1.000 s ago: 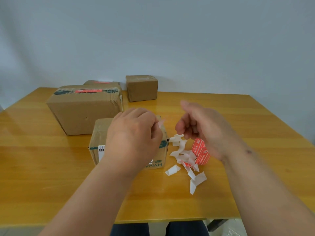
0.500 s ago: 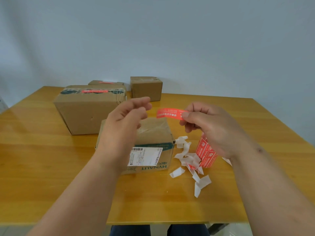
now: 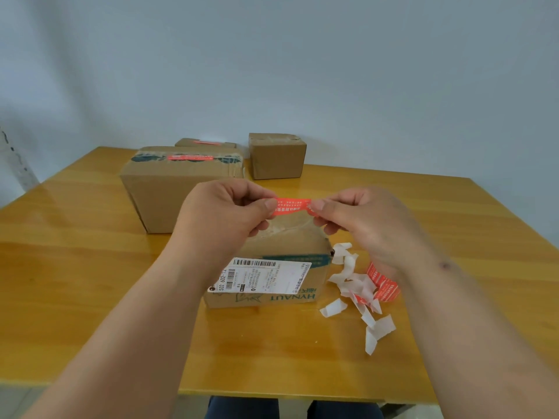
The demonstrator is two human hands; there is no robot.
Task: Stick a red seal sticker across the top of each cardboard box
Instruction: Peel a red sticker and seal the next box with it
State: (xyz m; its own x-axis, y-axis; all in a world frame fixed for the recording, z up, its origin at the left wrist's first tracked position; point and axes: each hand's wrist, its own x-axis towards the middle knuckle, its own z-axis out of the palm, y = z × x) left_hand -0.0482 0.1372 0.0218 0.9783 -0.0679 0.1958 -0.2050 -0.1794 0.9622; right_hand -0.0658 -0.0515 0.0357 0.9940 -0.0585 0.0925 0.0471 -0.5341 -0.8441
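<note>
Wooden table (image 3: 75,267) w/ boxes on it. Far left: big cardboard box (image 3: 169,192), red seal already stuck across its taped top. Just behind it a flat box (image 3: 205,143), mostly hidden, also w/ a red strip on top. To the right of those, small box (image 3: 276,157) at the back edge, no red visible on its top.

Centre, near edge: nearest box (image 3: 272,267), shipping label on its front face, clear tape on top, no red seal on it yet. Both hands are above it. Left hand (image 3: 223,216) pinches the left end of the red seal sticker (image 3: 292,205) btwn thumb & fingers; right hand (image 3: 363,222) pinches the right end the same way. Sticker is stretched level btwn them, in the air over the box top, not touching it.

Right of the nearest box: pile of white backing scraps (image 3: 354,285) on the table, w/ a roll of red stickers (image 3: 382,285) beside them, partly under the right wrist.
</note>
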